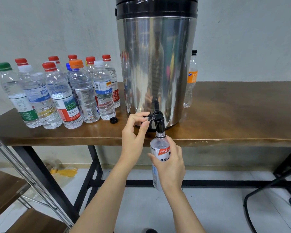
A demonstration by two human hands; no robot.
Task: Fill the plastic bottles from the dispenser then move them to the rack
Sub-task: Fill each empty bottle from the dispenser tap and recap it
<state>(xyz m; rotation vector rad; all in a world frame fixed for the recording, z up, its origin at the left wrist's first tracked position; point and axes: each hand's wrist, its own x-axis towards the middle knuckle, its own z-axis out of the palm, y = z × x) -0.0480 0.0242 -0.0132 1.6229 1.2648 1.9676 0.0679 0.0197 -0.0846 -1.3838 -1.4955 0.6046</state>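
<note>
While the left hand (135,132) pinched the black tap lever (147,117) of the dispenser (155,64), its grip clamped on it, the right hand (170,163), grip wrapped round, held an uncapped bottle (159,147) with its mouth at the spout (159,126), just off the counter (233,115) edge. Its label read "外星人" under a red "4" banner. An orange-labelled Fanta bottle (191,79) stood behind the dispenser; capped bottles (57,91) at left included "凉白水" labels.
</note>
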